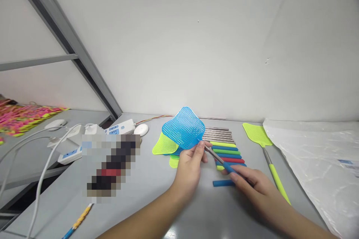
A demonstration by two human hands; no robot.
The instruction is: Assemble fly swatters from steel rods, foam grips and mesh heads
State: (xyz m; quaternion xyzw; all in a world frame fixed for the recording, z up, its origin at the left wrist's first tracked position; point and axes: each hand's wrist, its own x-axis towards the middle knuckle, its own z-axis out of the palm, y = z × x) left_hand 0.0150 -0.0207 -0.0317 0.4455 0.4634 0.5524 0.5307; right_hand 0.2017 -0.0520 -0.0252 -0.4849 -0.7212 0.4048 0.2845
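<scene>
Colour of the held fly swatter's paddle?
The fly swatter's paddle is bright blue, finely perforated; it shows in the head view.

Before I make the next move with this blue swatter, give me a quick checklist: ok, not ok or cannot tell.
1. Left hand grips the blue swatter head at its neck: ok.
2. Right hand grips the blue handle: ok.
3. Metal rod fully seated in the head: cannot tell, fingers cover the joint.
4. Space around the right hand free of loose parts: not ok, a spare blue handle lies there, partly hidden by it.
5. Green swatter apart from both hands: ok.
</scene>
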